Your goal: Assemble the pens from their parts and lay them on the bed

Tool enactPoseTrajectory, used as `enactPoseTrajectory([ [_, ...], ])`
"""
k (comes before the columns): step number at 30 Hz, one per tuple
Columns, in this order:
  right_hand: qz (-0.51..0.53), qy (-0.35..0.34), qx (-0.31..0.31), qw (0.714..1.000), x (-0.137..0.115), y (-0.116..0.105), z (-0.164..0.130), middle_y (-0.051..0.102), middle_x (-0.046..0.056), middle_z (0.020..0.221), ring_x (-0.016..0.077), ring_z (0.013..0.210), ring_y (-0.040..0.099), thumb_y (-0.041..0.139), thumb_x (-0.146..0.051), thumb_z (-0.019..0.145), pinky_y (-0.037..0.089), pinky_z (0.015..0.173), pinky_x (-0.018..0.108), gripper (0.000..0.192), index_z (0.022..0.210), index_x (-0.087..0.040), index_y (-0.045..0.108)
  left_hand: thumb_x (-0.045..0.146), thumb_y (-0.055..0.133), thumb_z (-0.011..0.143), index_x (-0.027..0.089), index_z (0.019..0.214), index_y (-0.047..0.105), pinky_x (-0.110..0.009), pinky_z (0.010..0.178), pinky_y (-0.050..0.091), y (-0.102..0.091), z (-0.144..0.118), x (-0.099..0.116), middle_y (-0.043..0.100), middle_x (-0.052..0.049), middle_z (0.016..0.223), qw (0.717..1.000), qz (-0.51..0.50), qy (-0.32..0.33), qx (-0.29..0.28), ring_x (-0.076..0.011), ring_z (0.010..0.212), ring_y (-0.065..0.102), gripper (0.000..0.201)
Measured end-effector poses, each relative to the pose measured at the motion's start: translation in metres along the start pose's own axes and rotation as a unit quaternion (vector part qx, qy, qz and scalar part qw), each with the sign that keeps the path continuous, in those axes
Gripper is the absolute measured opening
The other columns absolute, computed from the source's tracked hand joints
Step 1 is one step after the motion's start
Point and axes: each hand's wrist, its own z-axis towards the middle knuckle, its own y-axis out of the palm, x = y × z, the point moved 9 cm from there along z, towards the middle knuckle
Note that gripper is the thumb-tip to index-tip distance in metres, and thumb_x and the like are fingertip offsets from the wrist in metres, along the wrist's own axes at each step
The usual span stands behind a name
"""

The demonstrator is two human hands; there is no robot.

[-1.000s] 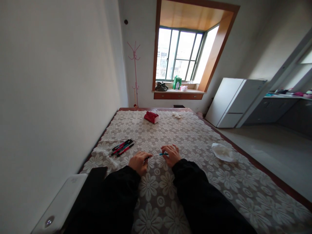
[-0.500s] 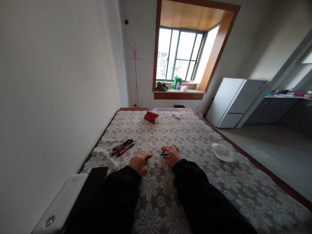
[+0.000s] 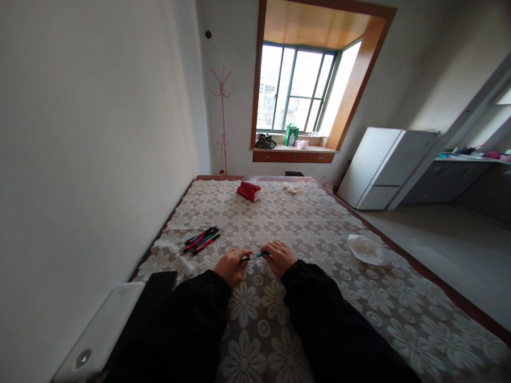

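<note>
Head view, from the left edge across: a white case lies at the near left corner of the bed, beside a bare wall. Farther along, a small bunch of pens with red and black barrels rests on the flowered bedspread, near a crumpled bit of white tissue. Just to the right of them, the left hand sits low on the cloth, fingers curled around the dark end of a pen. That pen runs almost level between both hands, its teal part showing in the gap. The right hand pinches the other end, fingers bent over it. Both arms wear black sleeves. Beyond the hands, toward the far edge of the bed, lies a red pouch. Right of the hands, well apart, a white crumpled sheet rests near the bed's edge. A white cabinet stands on the floor past it.
</note>
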Motion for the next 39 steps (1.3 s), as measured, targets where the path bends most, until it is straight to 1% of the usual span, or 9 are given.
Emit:
enactPoseTrajectory([
  [6, 0.031, -0.039, -0.003, 0.999, -0.013, 0.0, 0.0, 0.063, 0.005, 0.092, 0.0193, 0.086, 0.057, 0.047, -0.022, 0.09, 0.043, 0.077, 0.029, 0.013, 0.099, -0.022, 0.057, 0.011, 0.053, 0.081, 0.025, 0.11, 0.06, -0.027, 0.086, 0.048, 0.001, 0.0, -0.001, 0.071, 0.0, 0.094, 1.0, -0.028, -0.007, 0.0, -0.0166, 0.095, 0.061, 0.033],
  [9, 0.058, -0.044, -0.009, 0.997, -0.016, 0.001, 0.0, 0.063, 0.005, 0.092, 0.0184, 0.086, 0.058, 0.047, -0.021, 0.089, 0.044, 0.077, 0.028, 0.014, 0.099, -0.022, 0.057, 0.016, 0.052, 0.084, 0.025, 0.111, 0.059, -0.028, 0.086, 0.048, 0.003, -0.001, -0.003, 0.071, -0.001, 0.099, 0.999, -0.045, -0.015, -0.006, -0.0162, 0.095, 0.063, 0.03],
  [17, 0.102, -0.007, -0.019, 0.995, -0.009, 0.01, -0.001, 0.062, 0.004, 0.091, 0.0182, 0.082, 0.059, 0.055, -0.015, 0.079, 0.046, 0.074, 0.027, 0.019, 0.097, -0.021, 0.053, 0.018, 0.057, 0.081, 0.022, 0.104, 0.061, -0.026, 0.08, 0.05, 0.004, 0.001, -0.007, 0.069, -0.003, 0.097, 0.997, -0.067, -0.023, 0.007, -0.0141, 0.083, 0.065, 0.023],
  [22, 0.105, -0.012, -0.016, 0.994, -0.012, 0.006, -0.001, 0.063, 0.003, 0.087, 0.0171, 0.079, 0.06, 0.051, -0.02, 0.085, 0.045, 0.073, 0.026, 0.011, 0.095, -0.021, 0.056, 0.018, 0.053, 0.085, 0.022, 0.098, 0.064, -0.025, 0.079, 0.05, -0.001, 0.0, 0.001, 0.068, -0.003, 0.095, 0.999, -0.051, 0.009, 0.016, -0.0138, 0.085, 0.064, 0.017],
  [26, 0.099, -0.001, -0.032, 0.995, -0.012, 0.008, -0.002, 0.065, 0.001, 0.082, 0.0165, 0.076, 0.062, 0.044, -0.023, 0.091, 0.045, 0.072, 0.026, 0.015, 0.1, -0.022, 0.057, 0.018, 0.055, 0.084, 0.021, 0.098, 0.062, -0.025, 0.077, 0.05, -0.005, -0.001, 0.003, 0.067, -0.004, 0.094, 0.998, -0.057, 0.02, 0.036, -0.0132, 0.082, 0.063, 0.016],
  [30, 0.096, -0.001, -0.016, 0.995, -0.012, 0.006, -0.003, 0.065, 0.004, 0.093, 0.018, 0.082, 0.062, 0.056, -0.026, 0.084, 0.046, 0.073, 0.026, 0.023, 0.107, -0.021, 0.053, 0.019, 0.055, 0.085, 0.021, 0.099, 0.061, -0.026, 0.078, 0.05, -0.006, -0.001, 0.003, 0.066, -0.004, 0.094, 0.997, -0.053, 0.026, 0.049, -0.0136, 0.084, 0.062, 0.015],
  [33, 0.078, -0.006, -0.008, 0.997, -0.012, 0.005, -0.003, 0.064, 0.003, 0.084, 0.0169, 0.077, 0.061, 0.05, -0.023, 0.089, 0.045, 0.071, 0.026, 0.011, 0.096, -0.021, 0.057, 0.019, 0.055, 0.085, 0.021, 0.099, 0.061, -0.025, 0.077, 0.05, -0.006, -0.001, 0.004, 0.066, -0.003, 0.092, 0.996, -0.057, 0.034, 0.055, -0.0129, 0.082, 0.062, 0.015],
  [35, 0.069, -0.009, -0.003, 0.998, -0.012, 0.004, -0.002, 0.064, 0.002, 0.08, 0.0164, 0.075, 0.06, 0.045, -0.023, 0.092, 0.044, 0.071, 0.026, 0.013, 0.093, -0.021, 0.058, 0.018, 0.055, 0.085, 0.021, 0.099, 0.061, -0.025, 0.076, 0.05, -0.007, -0.001, 0.005, 0.065, -0.003, 0.092, 0.996, -0.058, 0.04, 0.059, -0.0127, 0.082, 0.062, 0.015],
  [39, 0.081, -0.015, 0.022, 0.996, -0.012, 0.0, -0.001, 0.064, 0.004, 0.085, 0.0175, 0.077, 0.059, 0.056, -0.029, 0.086, 0.044, 0.071, 0.027, 0.016, 0.1, -0.02, 0.055, 0.016, 0.057, 0.083, 0.021, 0.098, 0.06, -0.026, 0.076, 0.051, -0.01, -0.001, 0.004, 0.065, -0.003, 0.091, 0.995, -0.055, 0.042, 0.077, -0.0134, 0.081, 0.062, 0.016],
])
